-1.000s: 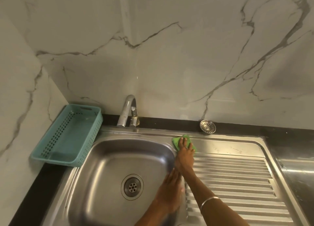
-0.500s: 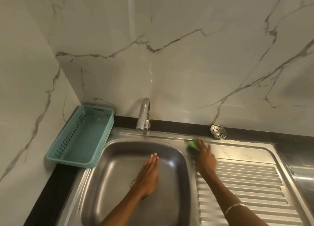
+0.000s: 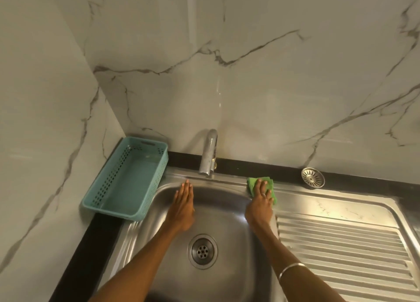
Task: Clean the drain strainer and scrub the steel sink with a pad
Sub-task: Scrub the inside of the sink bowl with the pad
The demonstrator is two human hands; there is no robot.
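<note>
The steel sink (image 3: 227,215) fills the lower middle, with its open drain (image 3: 202,251) at the bottom of the basin. My right hand (image 3: 260,205) presses a green scrub pad (image 3: 252,183) flat onto the sink's back rim, right of the tap, fingers straight. My left hand (image 3: 183,205) stretches flat with straight fingers toward the basin's back left rim, holding nothing. The round metal drain strainer (image 3: 313,177) lies apart on the black counter strip at the back right.
A chrome tap (image 3: 209,153) rises behind the basin between my hands. A teal perforated basket (image 3: 127,179) stands on the left counter against the marble wall. The ribbed steel drainboard (image 3: 341,245) extends to the right.
My left hand has moved from the basin's right side across to its back left rim. My right hand slid the pad leftward along the back rim, toward the tap.
</note>
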